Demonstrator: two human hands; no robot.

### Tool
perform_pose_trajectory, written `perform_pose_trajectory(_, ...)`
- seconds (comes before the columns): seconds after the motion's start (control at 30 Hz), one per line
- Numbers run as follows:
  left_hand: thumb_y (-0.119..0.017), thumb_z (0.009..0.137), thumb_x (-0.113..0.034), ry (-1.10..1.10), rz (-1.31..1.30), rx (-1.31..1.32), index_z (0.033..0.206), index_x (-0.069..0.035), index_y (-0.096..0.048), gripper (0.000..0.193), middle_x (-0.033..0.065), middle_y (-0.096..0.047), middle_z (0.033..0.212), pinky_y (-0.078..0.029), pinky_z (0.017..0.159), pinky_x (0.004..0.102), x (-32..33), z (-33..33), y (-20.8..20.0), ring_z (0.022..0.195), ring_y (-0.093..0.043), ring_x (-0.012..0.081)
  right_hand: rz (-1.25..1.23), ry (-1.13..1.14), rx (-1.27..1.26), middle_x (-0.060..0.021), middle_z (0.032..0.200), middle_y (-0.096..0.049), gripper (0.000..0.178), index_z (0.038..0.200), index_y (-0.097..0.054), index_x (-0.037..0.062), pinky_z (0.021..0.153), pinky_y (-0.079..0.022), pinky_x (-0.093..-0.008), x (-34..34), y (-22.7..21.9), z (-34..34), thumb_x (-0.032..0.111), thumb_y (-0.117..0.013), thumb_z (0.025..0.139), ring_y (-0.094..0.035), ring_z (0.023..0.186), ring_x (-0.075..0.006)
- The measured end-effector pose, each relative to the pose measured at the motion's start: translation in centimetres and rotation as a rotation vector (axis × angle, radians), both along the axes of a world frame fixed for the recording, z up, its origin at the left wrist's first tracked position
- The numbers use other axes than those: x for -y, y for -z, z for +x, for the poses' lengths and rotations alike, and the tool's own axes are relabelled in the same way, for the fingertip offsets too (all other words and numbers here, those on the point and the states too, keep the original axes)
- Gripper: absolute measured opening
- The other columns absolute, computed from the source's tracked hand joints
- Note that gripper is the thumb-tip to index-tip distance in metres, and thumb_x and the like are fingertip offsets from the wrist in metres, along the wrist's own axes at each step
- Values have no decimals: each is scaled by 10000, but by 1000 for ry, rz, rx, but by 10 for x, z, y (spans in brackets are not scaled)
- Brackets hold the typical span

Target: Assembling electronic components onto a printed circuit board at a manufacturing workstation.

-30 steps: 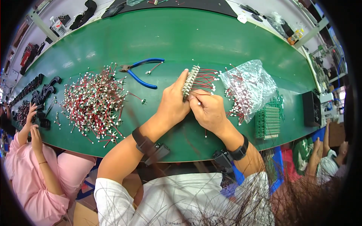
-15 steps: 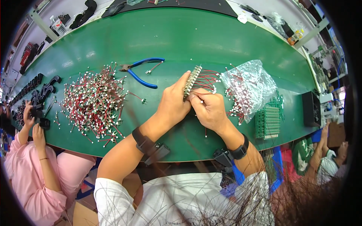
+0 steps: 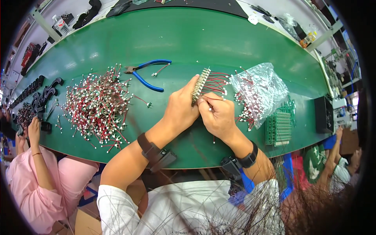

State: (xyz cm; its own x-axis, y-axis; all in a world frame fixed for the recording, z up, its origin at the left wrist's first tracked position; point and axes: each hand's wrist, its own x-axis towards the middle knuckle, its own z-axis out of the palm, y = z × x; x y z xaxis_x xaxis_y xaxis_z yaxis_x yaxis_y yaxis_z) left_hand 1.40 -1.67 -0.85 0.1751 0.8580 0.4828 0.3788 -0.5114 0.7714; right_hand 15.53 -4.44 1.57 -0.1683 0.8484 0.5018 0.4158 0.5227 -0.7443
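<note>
My left hand (image 3: 182, 100) is closed around a narrow panel of small circuit boards (image 3: 201, 85), held tilted above the table. From the panel's right side fan out several red and black wires (image 3: 216, 80) with white plugs. My right hand (image 3: 217, 115) is closed against the panel's lower end, thumb and fingers pressed together. A red lead with a white plug (image 3: 223, 99) lies across its knuckles; what the fingertips pinch is hidden. To the left is a large heap of small wired boards (image 3: 98, 107). Blue-handled cutting pliers (image 3: 147, 76) lie beyond it, beside one loose wired piece (image 3: 160, 70).
Right of my hands, a clear plastic bag (image 3: 270, 84) lies over more wired plugs (image 3: 248, 109). Near it are stacked green board panels (image 3: 279, 129) and a black bin (image 3: 324, 114). A co-worker in pink (image 3: 37, 188) sits at the left by black parts (image 3: 46, 94).
My hands and the panel have barely moved; the red lead over my right hand has shifted slightly. At the left, the co-worker's hands have moved lower and closer together.
</note>
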Motion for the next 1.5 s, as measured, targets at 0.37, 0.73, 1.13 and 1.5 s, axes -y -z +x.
perform_pose_trajectory(0.37,-712,795,-41,10,-15,20,1339,-25,-555,566,194,-717,941,-562,713,359,0,0,2,829,-729,331,25,-20,-55,-150,721,-631,95,891,-651,-79,511,-476,-314,0,0,-1,4,-607,875,-594,521,-220)
perform_pose_trajectory(0.73,-705,800,-33,19,-28,0,1352,2,-533,579,215,-711,965,-563,717,369,1,-2,-1,849,-725,347,-2,4,10,-138,758,-679,107,896,-690,-59,535,-478,-277,3,-5,-1,11,-610,895,-624,562,-165)
perform_pose_trajectory(1.13,-688,782,16,7,42,-37,1355,14,-518,597,243,-687,978,-556,702,403,1,-4,1,830,-699,394,82,-13,92,-132,801,-691,95,969,-671,-42,552,-513,-284,0,2,1,-1,-626,896,-651,591,-184)
perform_pose_trajectory(1.5,-656,781,53,11,43,-59,1367,10,-512,605,258,-679,993,-548,705,408,5,-3,0,836,-695,400,136,47,128,-135,694,-650,59,859,-629,17,485,-497,-371,-2,7,0,31,-679,831,-627,539,-297)
